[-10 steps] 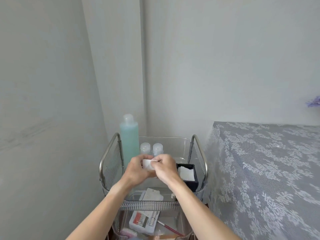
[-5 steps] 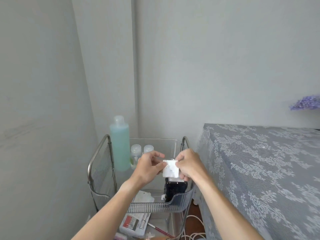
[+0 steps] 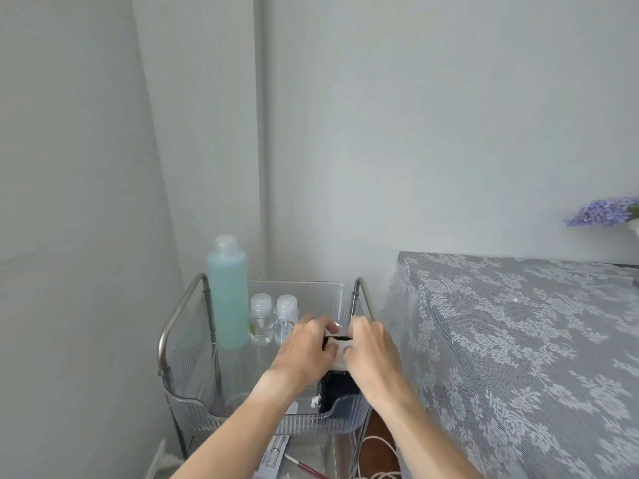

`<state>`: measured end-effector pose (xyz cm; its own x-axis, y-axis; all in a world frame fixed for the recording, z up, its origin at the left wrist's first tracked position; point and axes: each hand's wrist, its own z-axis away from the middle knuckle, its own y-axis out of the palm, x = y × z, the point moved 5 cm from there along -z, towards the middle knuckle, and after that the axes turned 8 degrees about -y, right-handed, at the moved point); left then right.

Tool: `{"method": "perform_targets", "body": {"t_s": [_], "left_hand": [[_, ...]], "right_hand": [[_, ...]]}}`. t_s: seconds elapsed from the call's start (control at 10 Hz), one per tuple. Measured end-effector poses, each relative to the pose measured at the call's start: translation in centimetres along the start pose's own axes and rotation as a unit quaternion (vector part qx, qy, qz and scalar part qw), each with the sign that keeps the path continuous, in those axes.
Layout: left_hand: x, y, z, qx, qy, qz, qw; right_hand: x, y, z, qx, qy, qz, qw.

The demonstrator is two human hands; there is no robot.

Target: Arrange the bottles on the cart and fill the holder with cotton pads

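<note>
A metal cart [image 3: 185, 305] carries a clear plastic tray [image 3: 311, 292] on its top shelf. At the tray's back left stands a tall blue-green bottle [image 3: 228, 299], with two small clear bottles [image 3: 261, 319] [image 3: 286, 318] to its right. A black holder [image 3: 337, 388] sits at the tray's front right. My left hand [image 3: 304, 350] and my right hand [image 3: 371, 354] meet over its top, both pinching white cotton pads [image 3: 340, 354] at the opening. My fingers hide most of the pads and the holder's rim.
A table under a grey lace cloth [image 3: 518, 340] stands right beside the cart. Purple flowers [image 3: 601, 210] sit at its far right. Grey walls close in behind and to the left. The lower shelf holds a packet and a red-handled tool [image 3: 306, 466]. White cable [image 3: 377, 444] lies on the floor.
Both hands carried the cotton pads from mid-tray to the right and down onto the black holder's opening. The camera view shifted up and right.
</note>
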<state>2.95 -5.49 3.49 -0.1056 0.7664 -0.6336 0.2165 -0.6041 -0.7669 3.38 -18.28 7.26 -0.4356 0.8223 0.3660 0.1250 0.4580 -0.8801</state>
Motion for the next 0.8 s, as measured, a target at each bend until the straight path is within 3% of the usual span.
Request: {"method": "perform_targets", "body": {"t_s": [0.1, 0.3, 0.6, 0.7, 0.8], "left_hand": [[-0.1, -0.5, 0.3, 0.000, 0.011, 0.005, 1.000], [1.0, 0.2, 0.3, 0.029, -0.009, -0.029, 0.999], [1.9, 1.5, -0.2, 0.058, -0.087, 0.068, 0.992], [2.2, 1.4, 0.3, 0.050, -0.042, 0.059, 0.996], [2.9, -0.3, 0.8, -0.040, -0.014, 0.131, 0.990]], "right_hand": [[-0.1, 0.0, 0.5, -0.032, -0.025, 0.009, 0.999], [-0.9, 1.1, 1.3, -0.002, -0.027, 0.000, 1.000], [-0.9, 1.7, 1.0, 0.046, -0.037, 0.020, 0.998], [-0.7, 1.1, 1.6, 0.036, -0.031, 0.012, 0.999], [-0.1, 0.2, 2.3, -0.064, -0.025, 0.014, 0.998]]}}
